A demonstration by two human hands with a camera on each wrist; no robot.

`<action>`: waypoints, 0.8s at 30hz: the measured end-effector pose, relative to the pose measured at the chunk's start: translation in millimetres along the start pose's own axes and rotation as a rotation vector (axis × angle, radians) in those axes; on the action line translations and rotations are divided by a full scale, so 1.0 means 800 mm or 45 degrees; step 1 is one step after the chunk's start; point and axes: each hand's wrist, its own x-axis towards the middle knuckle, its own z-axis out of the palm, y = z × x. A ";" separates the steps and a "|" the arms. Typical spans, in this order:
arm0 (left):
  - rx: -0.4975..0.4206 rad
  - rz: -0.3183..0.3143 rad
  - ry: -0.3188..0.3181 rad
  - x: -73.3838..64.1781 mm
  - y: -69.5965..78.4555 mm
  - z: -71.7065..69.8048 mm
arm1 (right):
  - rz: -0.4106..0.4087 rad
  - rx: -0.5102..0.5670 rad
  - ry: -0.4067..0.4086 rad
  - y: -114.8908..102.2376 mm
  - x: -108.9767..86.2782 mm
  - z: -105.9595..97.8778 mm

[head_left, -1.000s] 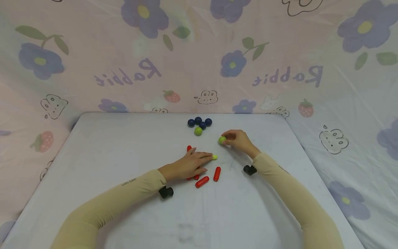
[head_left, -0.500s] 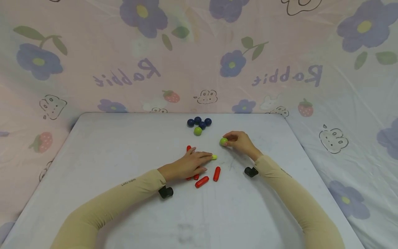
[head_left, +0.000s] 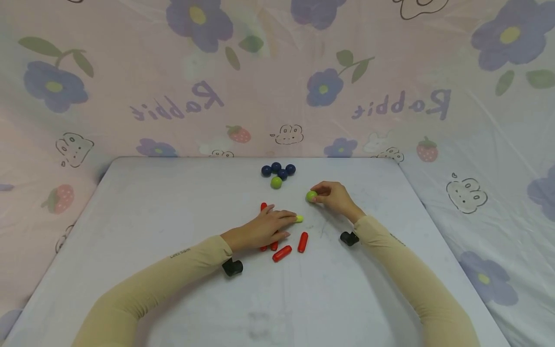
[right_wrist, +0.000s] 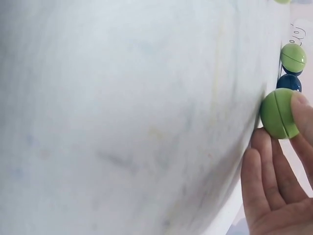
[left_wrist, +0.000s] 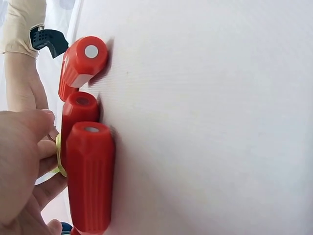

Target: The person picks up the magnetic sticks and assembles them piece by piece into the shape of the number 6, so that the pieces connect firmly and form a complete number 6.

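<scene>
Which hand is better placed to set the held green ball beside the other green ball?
Probably the right hand: it pinches the held green ball, with nothing visible between it and the other green ball. The left hand reaches over red pieces, fingertips at the yellow piece.

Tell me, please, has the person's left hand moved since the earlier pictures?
No: against the white table's far edge, the left hand keeps its place.

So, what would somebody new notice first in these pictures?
Probably the bright red pieces on the white table, lying by the left hand. Next, the green ball pinched by the right hand; then, toward the far edge, the cluster of dark blue balls with a second green ball just in front.
</scene>
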 end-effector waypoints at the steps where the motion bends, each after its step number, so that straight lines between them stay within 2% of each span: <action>1: 0.000 -0.003 0.001 0.001 0.000 0.000 | -0.001 0.004 -0.001 0.000 0.000 0.000; 7: -0.043 -0.006 0.025 0.005 -0.002 0.000 | 0.003 0.021 -0.006 0.003 0.001 0.000; 12: -0.166 -0.032 0.057 0.012 -0.005 -0.001 | -0.001 0.034 -0.014 0.004 0.003 0.000; 19: -0.355 -0.135 0.124 0.027 -0.013 0.001 | -0.003 0.051 -0.015 0.006 0.004 0.000; 24: -0.444 -0.189 0.183 0.035 -0.015 0.003 | -0.008 0.061 -0.015 0.007 0.004 -0.001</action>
